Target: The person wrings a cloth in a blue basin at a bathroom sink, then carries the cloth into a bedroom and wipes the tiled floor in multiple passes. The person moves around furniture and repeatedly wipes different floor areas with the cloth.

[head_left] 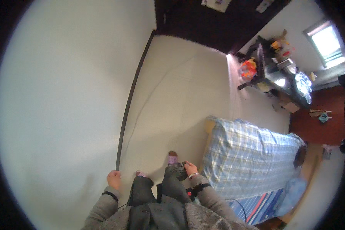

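My left hand (114, 179) hangs beside the pale wall, its fingers curled into a loose fist with nothing showing in it. In my right hand (191, 169) is a crumpled dark bundle (179, 171) with a mottled surface, perhaps cloth, held in front of my right leg. Its exact kind is too blurred to tell. Black bands circle both sleeves, and a white bracelet sits at my right wrist. Below are my legs in dark trousers and my feet in pinkish slippers (173, 159).
A bed with a blue plaid cover (249, 153) stands close on my right. A long wall (65, 96) with a dark skirting runs along my left. Ahead is a dark door (195, 23). At the far right stands a cluttered dark table (270, 71), with an orange-red bag (248, 69) beside it.
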`<state>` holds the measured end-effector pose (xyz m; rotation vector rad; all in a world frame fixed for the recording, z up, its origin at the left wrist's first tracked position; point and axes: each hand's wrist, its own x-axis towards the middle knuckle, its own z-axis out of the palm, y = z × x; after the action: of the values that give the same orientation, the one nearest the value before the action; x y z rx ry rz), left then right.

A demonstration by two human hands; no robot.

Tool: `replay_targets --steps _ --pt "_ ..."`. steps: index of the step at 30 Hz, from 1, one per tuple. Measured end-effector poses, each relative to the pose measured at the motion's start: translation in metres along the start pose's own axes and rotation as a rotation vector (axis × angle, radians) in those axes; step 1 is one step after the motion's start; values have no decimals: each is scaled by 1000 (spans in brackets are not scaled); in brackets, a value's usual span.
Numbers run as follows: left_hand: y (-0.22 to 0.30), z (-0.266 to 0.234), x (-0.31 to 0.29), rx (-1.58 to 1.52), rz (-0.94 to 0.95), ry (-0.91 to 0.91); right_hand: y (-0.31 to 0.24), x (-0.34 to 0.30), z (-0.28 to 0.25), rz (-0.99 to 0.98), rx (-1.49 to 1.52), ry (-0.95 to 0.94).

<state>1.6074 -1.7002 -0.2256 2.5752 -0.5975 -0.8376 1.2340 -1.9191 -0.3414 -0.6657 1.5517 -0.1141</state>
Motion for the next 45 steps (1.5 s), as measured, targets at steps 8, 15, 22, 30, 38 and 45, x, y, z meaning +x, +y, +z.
replay_targets --steps 8,15,22,30,38,45 --pt "94 -51 75 -489 -85 -41 -136 -12 -100 -248 470 153" --pt "191 -45 177 -575 -44 -351 -192 -20 -116 -174 912 230" --pt "345 -30 261 -455 130 -528 -186 33 -126 -289 902 469" --pt "489 32 283 -429 132 -686 -267 17 -166 -212 1072 598" --pt "622 90 256 -218 187 -661 -316 110 -283 -26 1314 846" --pt "715 135 250 -248 250 -717 -332 180 -384 257 1137 1075"
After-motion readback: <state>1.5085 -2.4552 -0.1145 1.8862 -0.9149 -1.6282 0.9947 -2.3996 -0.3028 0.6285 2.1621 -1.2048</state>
